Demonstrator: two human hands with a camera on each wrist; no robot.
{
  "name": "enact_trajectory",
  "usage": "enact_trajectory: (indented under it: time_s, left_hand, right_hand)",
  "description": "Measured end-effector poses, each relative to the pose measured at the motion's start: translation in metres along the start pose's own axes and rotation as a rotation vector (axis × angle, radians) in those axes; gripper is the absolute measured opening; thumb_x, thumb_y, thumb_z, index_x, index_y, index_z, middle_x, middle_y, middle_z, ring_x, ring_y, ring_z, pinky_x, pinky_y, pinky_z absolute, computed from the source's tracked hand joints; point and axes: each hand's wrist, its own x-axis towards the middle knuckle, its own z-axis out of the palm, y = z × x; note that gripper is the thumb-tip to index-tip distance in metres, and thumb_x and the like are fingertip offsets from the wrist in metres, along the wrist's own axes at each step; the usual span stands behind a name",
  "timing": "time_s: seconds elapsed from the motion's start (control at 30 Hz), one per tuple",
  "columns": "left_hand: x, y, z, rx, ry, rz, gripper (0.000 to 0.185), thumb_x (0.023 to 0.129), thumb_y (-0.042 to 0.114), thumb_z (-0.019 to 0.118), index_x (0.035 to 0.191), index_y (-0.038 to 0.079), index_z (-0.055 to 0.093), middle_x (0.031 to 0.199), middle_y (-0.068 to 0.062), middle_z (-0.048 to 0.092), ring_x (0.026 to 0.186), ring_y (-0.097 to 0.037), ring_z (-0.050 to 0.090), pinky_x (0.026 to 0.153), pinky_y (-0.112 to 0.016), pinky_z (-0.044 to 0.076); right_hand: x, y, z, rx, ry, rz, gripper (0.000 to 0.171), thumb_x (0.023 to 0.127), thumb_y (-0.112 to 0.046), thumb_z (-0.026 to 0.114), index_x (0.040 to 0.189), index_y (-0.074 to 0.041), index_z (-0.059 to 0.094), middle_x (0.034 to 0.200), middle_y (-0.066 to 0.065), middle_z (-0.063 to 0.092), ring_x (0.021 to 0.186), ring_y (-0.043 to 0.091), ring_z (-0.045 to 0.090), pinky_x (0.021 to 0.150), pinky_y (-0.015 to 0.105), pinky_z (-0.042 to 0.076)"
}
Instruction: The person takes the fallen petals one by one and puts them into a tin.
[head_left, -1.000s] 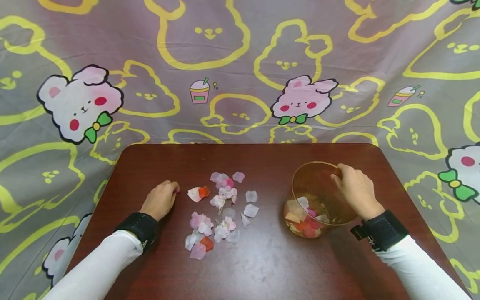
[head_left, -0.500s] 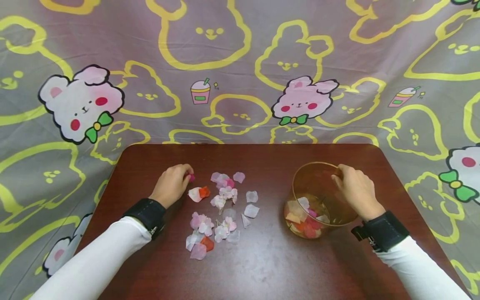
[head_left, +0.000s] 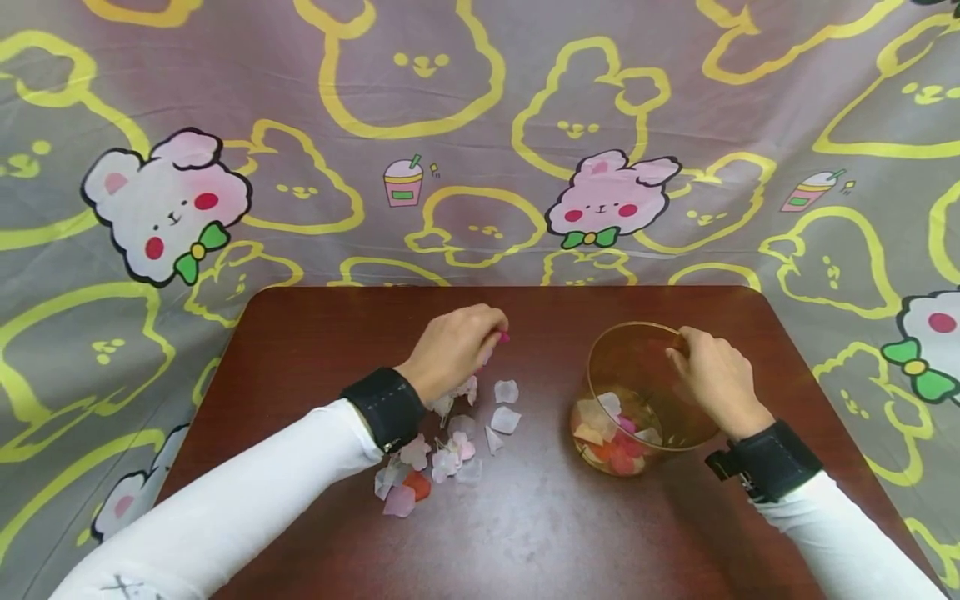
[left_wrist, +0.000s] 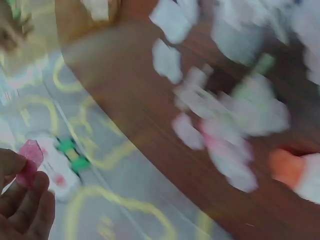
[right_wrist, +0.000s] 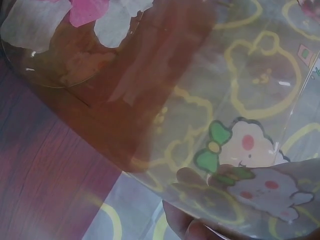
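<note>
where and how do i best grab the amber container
Probably the rim of the amber container, coming from its right: the thin wall suits a thumb-and-finger pinch, and the right hand grips it there, leaving the left side of the mouth unblocked.

Brown table (head_left: 525, 533) | loose petals (head_left: 506, 421) — centre-left | amber container (head_left: 633, 354) — right

White sleeves (head_left: 232, 492), black wristbands (head_left: 386, 408)

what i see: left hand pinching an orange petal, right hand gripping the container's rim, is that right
No: the petal in the left hand is pink, not orange, as the left wrist view shows; the right hand does grip the container's rim.
</note>
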Motion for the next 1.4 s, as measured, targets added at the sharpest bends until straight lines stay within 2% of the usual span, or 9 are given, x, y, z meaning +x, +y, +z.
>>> enact_trajectory:
  time_s: [0.13, 0.3, 0.47, 0.57, 0.7, 0.87, 1.1, 1.23, 1.4]
  left_hand:
    - [0.011, 0.037, 0.009, 0.029, 0.034, 0.161, 0.005, 0.095, 0.014, 0.069, 0.098, 0.014, 0.073, 0.091, 0.002, 0.072, 0.084, -0.013, 0.066, 0.075, -0.029, 0.056]
    - [0.015, 0.074, 0.018, 0.013, 0.048, 0.281, 0.007, 0.095, 0.016, 0.070, 0.101, 0.016, 0.073, 0.094, 0.004, 0.073, 0.086, -0.012, 0.066, 0.077, -0.026, 0.055]
    - [0.013, 0.100, 0.029, 0.038, 0.002, 0.341, 0.014, 0.093, 0.018, 0.072, 0.107, 0.018, 0.074, 0.098, 0.007, 0.075, 0.089, -0.009, 0.066, 0.079, -0.022, 0.052]
    - [0.011, 0.110, 0.037, 0.068, -0.044, 0.353, 0.016, 0.092, 0.019, 0.073, 0.108, 0.020, 0.074, 0.096, 0.009, 0.074, 0.089, -0.007, 0.065, 0.078, -0.020, 0.050]
    - [0.009, 0.121, 0.046, 0.122, -0.099, 0.361, 0.013, 0.095, 0.019, 0.067, 0.103, 0.024, 0.076, 0.091, 0.012, 0.073, 0.086, -0.006, 0.064, 0.076, -0.020, 0.047]
    - [0.008, 0.126, 0.053, 0.139, -0.160, 0.361, 0.022, 0.098, 0.018, 0.061, 0.111, 0.027, 0.076, 0.102, 0.014, 0.076, 0.096, -0.006, 0.067, 0.086, -0.022, 0.049]
    - [0.011, 0.121, 0.045, 0.046, -0.208, 0.314, 0.027, 0.098, 0.018, 0.062, 0.122, 0.023, 0.073, 0.120, 0.011, 0.074, 0.116, -0.008, 0.064, 0.102, -0.026, 0.047]
    - [0.007, 0.109, 0.042, -0.017, -0.179, 0.289, 0.025, 0.098, 0.020, 0.062, 0.121, 0.019, 0.073, 0.122, 0.006, 0.072, 0.119, -0.011, 0.063, 0.102, -0.029, 0.048]
    - [-0.003, 0.088, 0.042, -0.137, -0.108, 0.224, 0.019, 0.098, 0.018, 0.063, 0.114, 0.017, 0.074, 0.116, 0.004, 0.072, 0.112, -0.013, 0.065, 0.097, -0.030, 0.051]
  right_hand:
    - [-0.001, 0.001, 0.000, 0.000, -0.002, 0.009, 0.016, 0.097, -0.018, 0.066, 0.095, -0.003, 0.065, 0.071, 0.013, 0.063, 0.059, 0.027, 0.056, 0.048, 0.037, 0.037]
    - [0.000, 0.000, 0.001, 0.006, -0.004, 0.011, 0.015, 0.098, -0.018, 0.065, 0.094, -0.004, 0.065, 0.071, 0.012, 0.063, 0.059, 0.027, 0.057, 0.048, 0.037, 0.037]
    - [0.001, 0.000, 0.001, 0.001, 0.003, 0.011, 0.016, 0.097, -0.019, 0.065, 0.094, -0.003, 0.064, 0.070, 0.012, 0.062, 0.057, 0.026, 0.055, 0.047, 0.036, 0.036]
    - [0.002, 0.000, 0.002, -0.001, 0.005, 0.007, 0.016, 0.098, -0.019, 0.064, 0.095, -0.003, 0.064, 0.071, 0.013, 0.063, 0.057, 0.026, 0.056, 0.047, 0.035, 0.036]
    - [0.001, 0.002, 0.003, 0.003, 0.009, -0.001, 0.015, 0.098, -0.018, 0.063, 0.095, -0.003, 0.064, 0.070, 0.012, 0.062, 0.056, 0.025, 0.055, 0.046, 0.034, 0.035]
    - [0.001, 0.003, 0.003, 0.004, 0.014, -0.006, 0.015, 0.097, -0.018, 0.064, 0.094, -0.003, 0.063, 0.069, 0.012, 0.062, 0.056, 0.026, 0.055, 0.046, 0.034, 0.035]
    - [0.001, 0.003, 0.003, -0.011, 0.012, 0.005, 0.016, 0.097, -0.019, 0.065, 0.097, -0.003, 0.064, 0.074, 0.016, 0.066, 0.059, 0.029, 0.059, 0.047, 0.037, 0.038]
    - [0.000, 0.002, 0.004, -0.012, 0.013, 0.007, 0.016, 0.098, -0.019, 0.064, 0.097, -0.003, 0.065, 0.076, 0.016, 0.067, 0.059, 0.029, 0.059, 0.047, 0.039, 0.040]
    - [-0.001, 0.002, 0.006, -0.012, 0.017, 0.005, 0.016, 0.097, -0.018, 0.066, 0.098, -0.002, 0.065, 0.075, 0.015, 0.067, 0.059, 0.028, 0.058, 0.047, 0.038, 0.039]
